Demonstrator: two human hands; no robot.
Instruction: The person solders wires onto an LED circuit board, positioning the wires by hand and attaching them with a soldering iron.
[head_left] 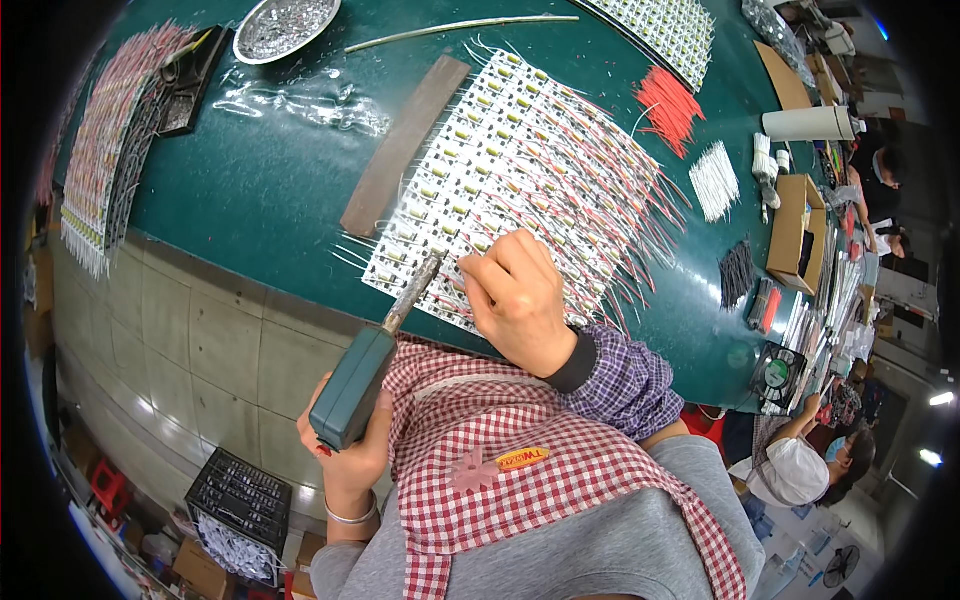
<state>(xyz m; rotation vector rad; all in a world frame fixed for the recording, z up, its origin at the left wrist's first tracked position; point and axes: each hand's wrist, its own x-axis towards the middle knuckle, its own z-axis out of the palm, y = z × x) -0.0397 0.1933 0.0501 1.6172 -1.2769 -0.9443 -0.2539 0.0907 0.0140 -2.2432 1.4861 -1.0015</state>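
Note:
My left hand (pixel 352 448) is closed around the dark green handle of a soldering gun (pixel 358 385). Its long, dull metal tip slants up to the near part of a white circuit board panel (pixel 440 180). Rows of small yellow-green and black parts cover the panel, and many red and white wires (pixel 610 190) fan out from its right side. Over the panel, just right of the iron's tip, my right hand (pixel 522 300) is closed in a pinch with fingertips close to the board. Whatever lies between those fingertips is too small to name.
A brown wooden bar (pixel 405 145) lies along the panel's left edge. Bundles of red wires (pixel 670 110), white wires (pixel 714 181) and black wires (pixel 735 274) rest rightward. A metal dish (pixel 285 28) stands far left; a wired panel stack (pixel 115 150) hangs over the table's left edge.

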